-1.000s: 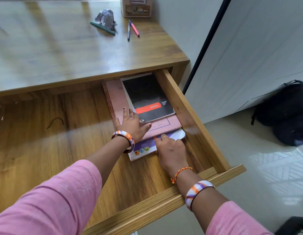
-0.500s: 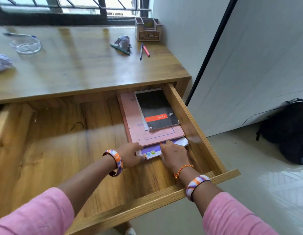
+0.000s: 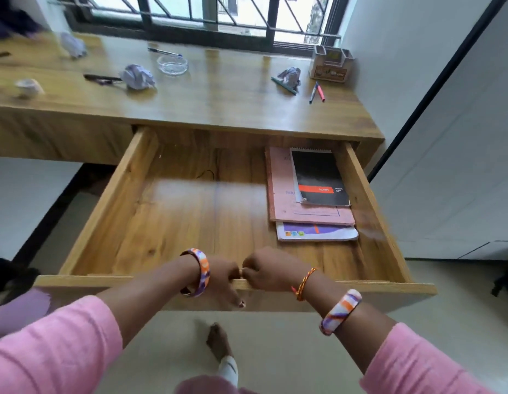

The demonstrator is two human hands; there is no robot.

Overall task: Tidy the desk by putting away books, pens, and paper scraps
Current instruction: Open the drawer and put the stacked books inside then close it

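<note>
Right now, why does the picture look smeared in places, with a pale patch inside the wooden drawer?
Head view: the pale patch is window glare on the open wooden drawer floor; motion blur smears the far-left crumpled white paper ball and both hands, left hand and right hand; wide-angle distortion bows the desk's edges.

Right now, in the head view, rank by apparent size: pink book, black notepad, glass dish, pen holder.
1. pink book
2. black notepad
3. glass dish and pen holder look alike; both sit farther from the camera, so unranked.
</note>
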